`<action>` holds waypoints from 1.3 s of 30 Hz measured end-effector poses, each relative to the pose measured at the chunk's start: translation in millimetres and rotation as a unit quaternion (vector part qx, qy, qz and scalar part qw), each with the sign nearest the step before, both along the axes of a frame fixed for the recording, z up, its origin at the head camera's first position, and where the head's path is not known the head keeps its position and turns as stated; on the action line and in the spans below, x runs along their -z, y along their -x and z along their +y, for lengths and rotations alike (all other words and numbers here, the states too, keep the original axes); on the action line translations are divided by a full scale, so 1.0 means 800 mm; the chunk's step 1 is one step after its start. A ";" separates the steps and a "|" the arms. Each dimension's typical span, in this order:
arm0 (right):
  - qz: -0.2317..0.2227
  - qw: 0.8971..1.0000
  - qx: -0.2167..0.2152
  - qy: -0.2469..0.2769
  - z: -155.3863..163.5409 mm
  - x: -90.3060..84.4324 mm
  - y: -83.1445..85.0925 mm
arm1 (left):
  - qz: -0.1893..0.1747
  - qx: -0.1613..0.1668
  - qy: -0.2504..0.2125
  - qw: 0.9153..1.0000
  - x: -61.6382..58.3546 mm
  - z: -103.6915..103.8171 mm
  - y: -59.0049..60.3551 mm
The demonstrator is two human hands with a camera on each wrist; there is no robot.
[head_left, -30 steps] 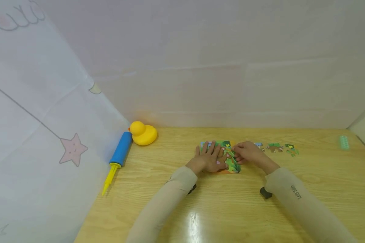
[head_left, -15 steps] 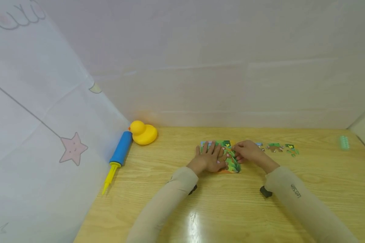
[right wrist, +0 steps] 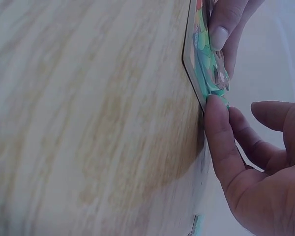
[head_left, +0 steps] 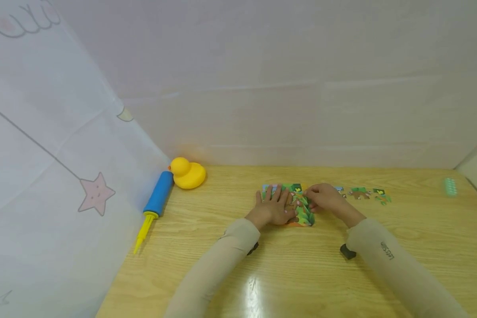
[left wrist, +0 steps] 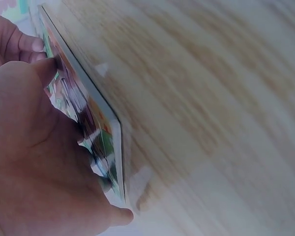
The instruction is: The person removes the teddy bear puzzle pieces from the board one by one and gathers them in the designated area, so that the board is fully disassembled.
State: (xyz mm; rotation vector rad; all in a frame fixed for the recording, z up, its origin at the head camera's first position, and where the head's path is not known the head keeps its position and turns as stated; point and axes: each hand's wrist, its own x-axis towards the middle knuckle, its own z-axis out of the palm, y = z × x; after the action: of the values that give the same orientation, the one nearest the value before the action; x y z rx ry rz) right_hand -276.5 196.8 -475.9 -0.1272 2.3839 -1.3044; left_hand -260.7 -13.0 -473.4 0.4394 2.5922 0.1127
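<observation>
Landmark: jigsaw puzzle board (head_left: 298, 211), mid-table on the wooden table (head_left: 230, 274). Far left of it, blue-yellow hand pump (head_left: 154, 207) and rubber duck (head_left: 187, 173). Left hand (head_left: 274, 206) lies flat on the board's left part, fingers straight and spread, pressing it down. Right hand (head_left: 325, 198) at the board's right edge, fingertips curled, pressing a piece; whether pinched or only pushed, cannot tell. Loose puzzle pieces (head_left: 363, 193) right of the board. Board looks thin, light, stiff, likely slides on the glossy wood; best pinned flat by palm, pieces taken at edges.
</observation>
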 end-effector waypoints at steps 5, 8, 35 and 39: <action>-0.002 1.000 0.005 0.010 0.000 0.002 0.001 | 0.010 0.005 -0.004 1.000 -0.006 -0.001 -0.006; -0.003 1.000 0.009 0.023 0.000 0.003 0.000 | 0.013 0.007 -0.004 1.000 -0.004 -0.001 -0.005; 0.011 0.999 0.030 0.026 -0.004 0.001 -0.001 | 0.020 0.008 0.002 1.000 -0.004 0.000 -0.006; 0.002 0.999 0.028 0.038 -0.004 0.003 -0.001 | 0.022 0.008 0.000 1.000 -0.005 -0.001 -0.007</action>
State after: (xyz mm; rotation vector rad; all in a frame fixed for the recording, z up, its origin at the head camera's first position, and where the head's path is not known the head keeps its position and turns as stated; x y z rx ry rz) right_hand -275.6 193.3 -478.2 -0.0859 2.3582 -1.4231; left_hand -255.2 -13.4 -469.2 0.4667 2.6316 0.0977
